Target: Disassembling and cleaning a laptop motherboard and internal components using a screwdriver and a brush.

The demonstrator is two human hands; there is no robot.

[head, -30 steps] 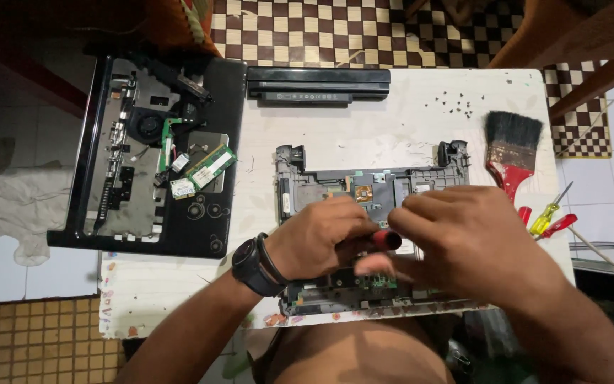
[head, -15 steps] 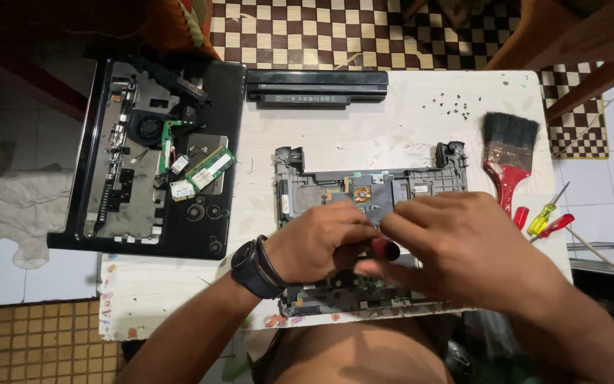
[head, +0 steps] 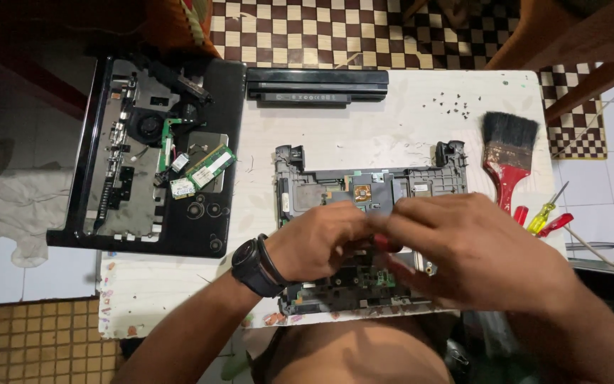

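A stripped grey laptop chassis (head: 364, 181) with its circuit board exposed lies on the white table (head: 406, 135) in front of me. Both hands meet above its middle. My right hand (head: 470, 249) is closed around a small red-handled tool (head: 386, 244), of which only a bit of the handle shows. My left hand (head: 314, 242), with a black watch (head: 250, 267) on the wrist, curls its fingers down against the board beside the tool. The fingertips and whatever lies under them are hidden.
A black laptop cover (head: 207, 220) holding green memory modules (head: 204, 171) lies at the left. A long black battery (head: 318, 85) is at the back. Loose screws (head: 449, 105), a red-handled paintbrush (head: 507, 153) and small screwdrivers (head: 545, 217) sit at the right edge.
My hands have closed in a little tighter over the board, and less of the red handle shows. Nothing else on the table has moved.
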